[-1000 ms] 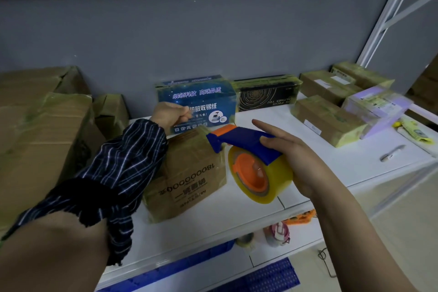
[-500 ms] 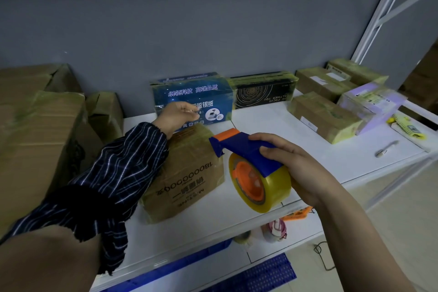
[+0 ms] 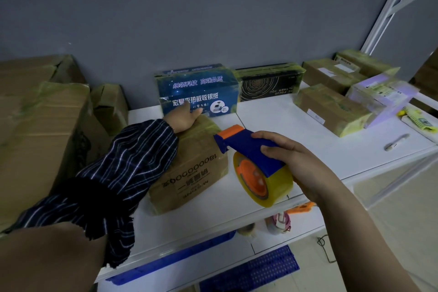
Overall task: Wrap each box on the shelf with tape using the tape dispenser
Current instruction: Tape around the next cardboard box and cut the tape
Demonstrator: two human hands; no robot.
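Left hand [image 3: 182, 119] rests on the far top edge of the cardboard box [image 3: 192, 173], fingers probably flat, pinning it to the shelf [image 3: 272, 123]. Right hand [image 3: 298, 163] grips the tape dispenser [image 3: 246, 147], nose at the box's right top corner, ready to lay tape.

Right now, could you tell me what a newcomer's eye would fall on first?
The blue-and-orange tape dispenser with its yellow roll stands out at centre, gripped by the right hand. Left of it, the left hand rests on a brown cardboard box on the white shelf.
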